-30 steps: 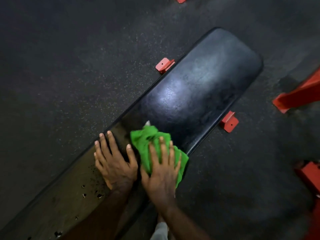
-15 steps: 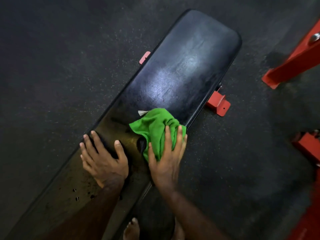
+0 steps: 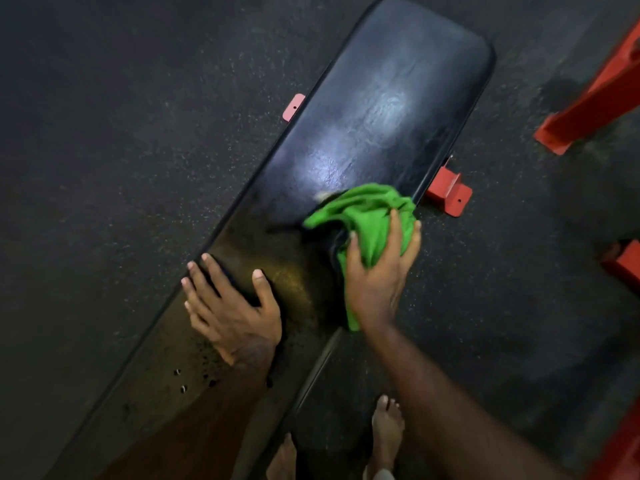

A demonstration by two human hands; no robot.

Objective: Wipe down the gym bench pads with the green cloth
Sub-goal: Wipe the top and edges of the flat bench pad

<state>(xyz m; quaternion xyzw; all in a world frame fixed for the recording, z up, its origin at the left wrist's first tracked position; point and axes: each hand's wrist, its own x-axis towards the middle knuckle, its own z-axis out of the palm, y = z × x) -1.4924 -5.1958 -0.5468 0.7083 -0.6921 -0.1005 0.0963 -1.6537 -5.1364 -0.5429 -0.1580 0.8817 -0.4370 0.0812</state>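
Observation:
A long black gym bench pad (image 3: 381, 98) runs diagonally from lower left to upper right, its far half glossy. The bunched green cloth (image 3: 367, 209) lies at the pad's right edge, about halfway along. My right hand (image 3: 381, 271) grips the cloth, with thumb and fingers curved over it and over the pad's side. My left hand (image 3: 232, 306) rests flat on the pad near its left edge, fingers spread, holding nothing. The near part of the pad looks dull, with small dark specks.
Red bench feet stick out on the right (image 3: 450, 192) and the left (image 3: 293, 107) of the pad. A red frame leg (image 3: 595, 98) and another red piece (image 3: 623, 261) stand to the right. My bare feet (image 3: 388, 427) are on the dark speckled floor (image 3: 121, 133).
My right hand has slid the cloth from the pad's middle out to its right edge and farther up the pad. My left hand stays flat on the pad. The view has shifted.

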